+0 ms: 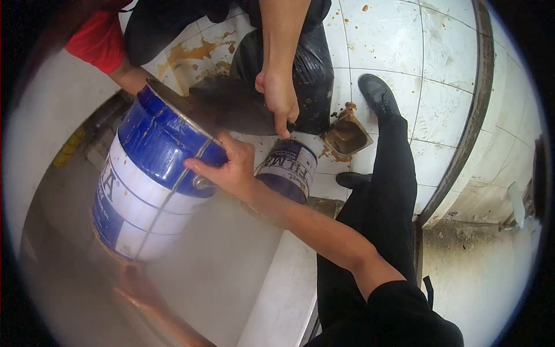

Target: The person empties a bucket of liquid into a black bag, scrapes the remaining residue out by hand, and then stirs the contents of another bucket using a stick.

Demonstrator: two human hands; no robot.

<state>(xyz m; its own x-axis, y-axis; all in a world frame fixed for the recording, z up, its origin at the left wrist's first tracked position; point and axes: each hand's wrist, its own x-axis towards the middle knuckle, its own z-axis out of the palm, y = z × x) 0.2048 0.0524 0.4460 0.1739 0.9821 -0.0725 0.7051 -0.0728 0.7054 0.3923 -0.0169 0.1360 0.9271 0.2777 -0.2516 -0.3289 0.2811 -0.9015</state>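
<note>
A large blue and white metal bucket (156, 191) is tilted, its open rim toward the upper right, above a steamy grey basin. My right hand (228, 165) is closed on its rim, with the thumb along the outside near the metal handle lug. My left hand (139, 283) is against the bucket's lower edge, hazy in the steam, its fingertips partly hidden. Another person's hand (132, 80), below a red sleeve, is at the bucket's far rim. Another person's hand (280, 98) grips the handle of a smaller blue and white bucket (292, 168). The large bucket's contents are hidden.
Steam hangs over the basin, whose pale ledge (277, 289) runs beside my legs. A square metal container (348, 137) with brown residue sits on the white tiled floor (381, 34), which has brown spills. My black shoe (378, 95) stands near it. A dark raised edge (462, 156) curves at right.
</note>
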